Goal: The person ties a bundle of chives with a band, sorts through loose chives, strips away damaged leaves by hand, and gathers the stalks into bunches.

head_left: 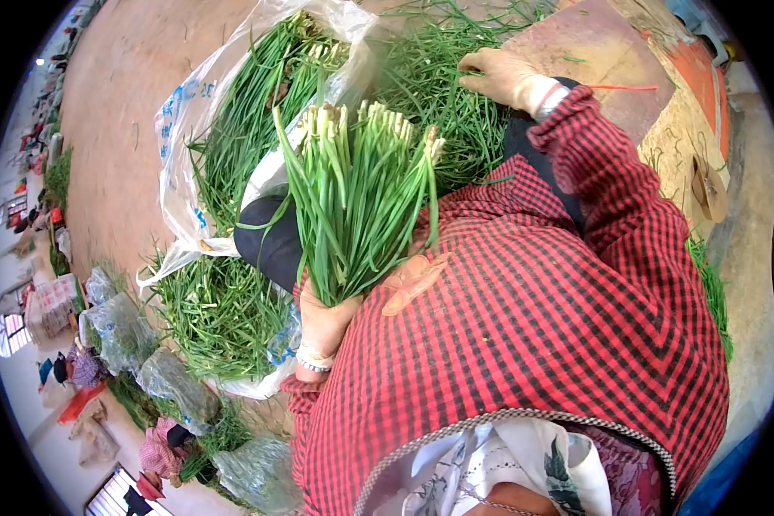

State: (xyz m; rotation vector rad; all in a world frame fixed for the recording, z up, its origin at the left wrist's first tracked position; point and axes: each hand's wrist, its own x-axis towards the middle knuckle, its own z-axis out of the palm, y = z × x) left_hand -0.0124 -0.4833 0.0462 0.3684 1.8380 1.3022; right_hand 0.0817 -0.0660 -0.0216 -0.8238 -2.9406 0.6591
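My left hand (325,325) is wrapped round the leafy lower end of a bunch of green stalks (353,198), whose pale root ends point up and away from me. My right hand (503,76) hovers over or rests on loose green stalks (447,95) beside a flat brownish board (589,64); its fingers are bent and partly spread, with nothing seen between them. Left of the bunch, a white plastic bag (181,146) lies open around more long green stalks (262,112).
Another bag of cut greens (224,322) stands at lower left. Plastic-wrapped bundles (116,327) line the floor beyond it, with people farther off, one in a pink checked top (159,447). A red strip (623,87) lies on the board.
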